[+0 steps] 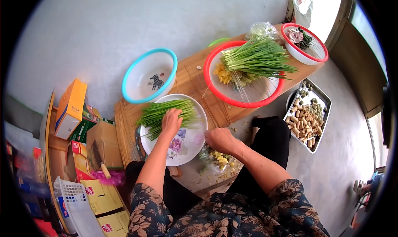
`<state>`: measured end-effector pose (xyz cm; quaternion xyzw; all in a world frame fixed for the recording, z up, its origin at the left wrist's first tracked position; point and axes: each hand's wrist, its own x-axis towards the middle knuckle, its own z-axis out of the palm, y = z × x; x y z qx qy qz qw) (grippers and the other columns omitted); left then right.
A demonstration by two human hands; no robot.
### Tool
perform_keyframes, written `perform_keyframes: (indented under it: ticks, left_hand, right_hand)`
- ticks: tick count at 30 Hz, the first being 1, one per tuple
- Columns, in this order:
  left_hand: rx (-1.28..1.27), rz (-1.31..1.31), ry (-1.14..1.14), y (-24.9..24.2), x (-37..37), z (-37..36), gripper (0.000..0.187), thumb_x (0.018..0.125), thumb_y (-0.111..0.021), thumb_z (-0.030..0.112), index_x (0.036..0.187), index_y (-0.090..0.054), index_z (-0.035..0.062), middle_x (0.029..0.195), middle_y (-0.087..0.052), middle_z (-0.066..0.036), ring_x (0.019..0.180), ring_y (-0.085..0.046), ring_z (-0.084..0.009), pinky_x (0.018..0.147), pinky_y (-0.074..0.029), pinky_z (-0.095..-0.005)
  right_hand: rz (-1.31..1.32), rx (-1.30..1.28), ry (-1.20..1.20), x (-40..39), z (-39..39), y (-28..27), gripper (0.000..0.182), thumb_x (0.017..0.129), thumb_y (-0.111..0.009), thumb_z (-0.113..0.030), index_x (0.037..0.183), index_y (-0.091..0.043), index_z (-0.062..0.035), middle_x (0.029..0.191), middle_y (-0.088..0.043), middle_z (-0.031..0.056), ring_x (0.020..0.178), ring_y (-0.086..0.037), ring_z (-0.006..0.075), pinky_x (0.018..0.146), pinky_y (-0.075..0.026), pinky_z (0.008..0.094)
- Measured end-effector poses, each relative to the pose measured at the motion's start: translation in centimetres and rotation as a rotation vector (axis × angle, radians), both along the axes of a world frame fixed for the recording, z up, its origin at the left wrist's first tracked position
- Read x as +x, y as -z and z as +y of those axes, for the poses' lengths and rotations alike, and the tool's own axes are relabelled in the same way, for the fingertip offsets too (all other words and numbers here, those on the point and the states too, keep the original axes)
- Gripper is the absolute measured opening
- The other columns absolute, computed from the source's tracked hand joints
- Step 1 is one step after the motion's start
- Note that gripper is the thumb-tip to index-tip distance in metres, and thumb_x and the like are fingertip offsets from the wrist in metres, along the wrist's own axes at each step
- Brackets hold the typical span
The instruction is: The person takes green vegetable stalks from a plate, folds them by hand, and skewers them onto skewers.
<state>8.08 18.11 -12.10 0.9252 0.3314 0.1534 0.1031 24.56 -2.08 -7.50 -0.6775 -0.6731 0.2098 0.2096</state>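
Note:
A pile of long green stalks (166, 114) lies on a white plate with a purple flower print (192, 147). My left hand (171, 121) rests on the stalks with its fingers curled over them. At the plate's right rim is my right hand (222, 140), its fingers closed; what they hold, if anything, is hidden. Below it, a clear plastic bag with yellow pieces (219, 159) sits low between the knees. A larger green bundle (257, 58) lies across a red-rimmed basin (213, 85) with yellow pieces and skewers.
A blue-rimmed basin (154, 75) stands behind the plate on the wooden table (188, 75). Another red-rimmed basin (304, 56) is at the far right end. A metal tray (327, 108) of skewered pieces lies lower right. Boxes (105, 141) and a brush (103, 168) are at left.

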Motion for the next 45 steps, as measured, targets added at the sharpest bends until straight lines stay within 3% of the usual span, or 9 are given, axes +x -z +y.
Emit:
perform_keyframes:
  ticks: [16, 22, 25, 30, 32, 35, 36, 38, 45]
  left_hand:
    - [0.088, 0.125, -0.05, 1.0, 2.2, -1.0, 0.029, 0.067, -0.076, 0.007, 0.093, -0.063, 0.0111, 0.095, -0.057, -0.009, 0.096, -0.053, -0.0289, 0.083, -0.042, -0.041]
    - [0.005, -0.02, -0.026, 0.4, 0.6, 0.5, 0.019, 0.073, -0.072, 0.009, 0.091, -0.065, 0.0095, 0.088, -0.059, -0.011, 0.088, -0.058, -0.0319, 0.076, -0.044, -0.0432]
    - [-0.021, -0.077, 0.031, -1.0, -0.1, 1.1, 0.018, 0.082, -0.061, 0.008, 0.099, -0.065, 0.0072, 0.091, -0.061, -0.018, 0.084, -0.06, -0.038, 0.073, -0.048, -0.0455]
    - [0.026, -0.2, 0.0, -4.0, -0.7, 2.6, 0.022, 0.088, -0.053, 0.012, 0.105, -0.059, -0.0003, 0.087, -0.065, -0.016, 0.075, -0.061, -0.0347, 0.072, -0.048, -0.0416]
    - [-0.213, -0.407, -0.165, -7.5, -0.9, 2.0, 0.021, 0.092, -0.051, 0.015, 0.108, -0.055, 0.0008, 0.082, -0.065, -0.008, 0.064, -0.059, -0.0197, 0.063, -0.047, -0.0334]
    - [-0.386, -0.651, -0.159, -12.0, -1.4, 0.0, 0.021, 0.096, -0.05, 0.019, 0.11, -0.052, 0.0041, 0.078, -0.06, -0.003, 0.059, -0.049, -0.0081, 0.056, -0.042, -0.025]
    - [-0.382, -0.653, -0.166, -12.8, -1.7, -0.6, 0.021, 0.096, -0.05, 0.019, 0.11, -0.052, 0.0041, 0.078, -0.06, -0.003, 0.059, -0.049, -0.0081, 0.056, -0.042, -0.025]
    - [-0.731, -0.817, -0.144, -13.4, -2.6, -2.1, 0.02, 0.098, -0.049, 0.021, 0.111, -0.051, 0.0069, 0.075, -0.056, -0.002, 0.057, -0.046, -0.007, 0.052, -0.039, -0.0221]
    - [-1.396, -1.056, -0.193, -8.5, -5.1, -6.4, 0.013, 0.095, -0.054, 0.014, 0.105, -0.05, 0.0068, 0.085, -0.056, -0.006, 0.058, -0.052, -0.0125, 0.048, -0.043, -0.026]
  right_hand:
    - [0.026, -0.069, 0.039, 1.0, 0.5, -1.1, 0.018, 0.084, -0.051, -0.015, 0.082, -0.063, -0.0021, 0.076, -0.065, 0.0217, 0.075, -0.065, 0.0395, 0.067, -0.051, 0.0493]
    - [0.02, -0.096, 0.032, 0.8, 0.7, -0.8, 0.017, 0.084, -0.052, -0.015, 0.083, -0.064, -0.0024, 0.079, -0.066, 0.0211, 0.077, -0.065, 0.0386, 0.068, -0.051, 0.0481]
    - [0.019, -0.117, 0.04, 0.6, 0.7, -0.8, 0.018, 0.084, -0.051, -0.015, 0.082, -0.064, -0.0024, 0.079, -0.066, 0.0204, 0.077, -0.065, 0.0384, 0.068, -0.05, 0.048]
    - [0.034, -0.108, 0.048, 0.6, 0.5, -1.5, 0.02, 0.086, -0.049, -0.015, 0.083, -0.063, -0.0016, 0.079, -0.066, 0.0214, 0.078, -0.064, 0.0396, 0.069, -0.05, 0.0487]
    - [0.036, -0.107, 0.043, 0.6, 0.6, -2.2, 0.021, 0.086, -0.048, -0.015, 0.084, -0.062, -0.0011, 0.079, -0.065, 0.0222, 0.078, -0.064, 0.0402, 0.069, -0.049, 0.0491]
    - [0.11, -0.088, 0.08, 0.5, 0.4, -3.3, 0.021, 0.088, -0.048, -0.018, 0.09, -0.062, -0.0031, 0.08, -0.065, 0.0229, 0.079, -0.062, 0.0413, 0.069, -0.049, 0.0493]
    - [0.19, -0.015, 0.104, 0.4, 0.2, -3.4, 0.021, 0.089, -0.048, -0.02, 0.094, -0.062, -0.0048, 0.081, -0.065, 0.0225, 0.079, -0.062, 0.0414, 0.07, -0.048, 0.0491]
    - [0.271, 0.059, 0.121, 0.2, 0.0, -3.4, 0.021, 0.09, -0.049, -0.022, 0.097, -0.061, -0.0064, 0.081, -0.065, 0.0221, 0.079, -0.062, 0.0416, 0.07, -0.048, 0.0489]
    - [0.489, 0.148, 0.109, -1.4, -0.7, -2.7, 0.018, 0.091, -0.05, -0.017, 0.099, -0.06, -0.0048, 0.075, -0.063, 0.0202, 0.072, -0.062, 0.0385, 0.066, -0.048, 0.0443]
